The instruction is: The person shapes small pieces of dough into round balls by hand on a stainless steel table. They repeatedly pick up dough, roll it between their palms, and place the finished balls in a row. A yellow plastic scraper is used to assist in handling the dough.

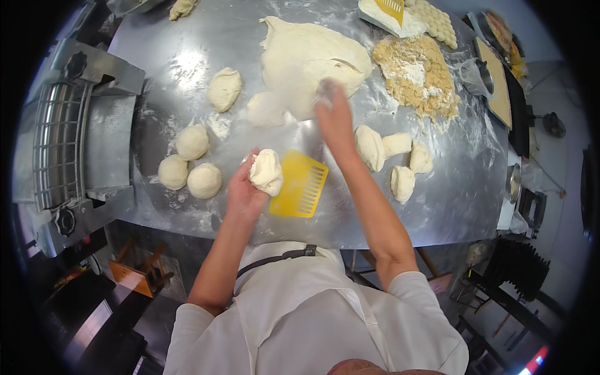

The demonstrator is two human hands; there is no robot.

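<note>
My left hand [247, 194] holds a lump of dough [266, 172] near the table's front edge. Just to its right a yellow plastic dough scraper [300, 185] with slots lies flat. My right hand [332, 103] is blurred over the lower edge of a large slab of dough [309, 56]; its fingers and anything in them cannot be made out. A flattened piece [266, 109] lies below the slab's left part. Three round dough balls [192, 142] sit together at the left, with an oval piece [224, 90] above them. Several smaller dough pieces [369, 147] lie right of my right forearm.
The floured steel table [450, 197] carries a crumbly tan dough mass [415, 75] at the right. Behind it stand a flour container [386, 21] with another yellow scraper and rows of small dough balls [433, 21]. A metal roller machine [61, 145] borders the left side. A metal bowl [485, 77] stands far right.
</note>
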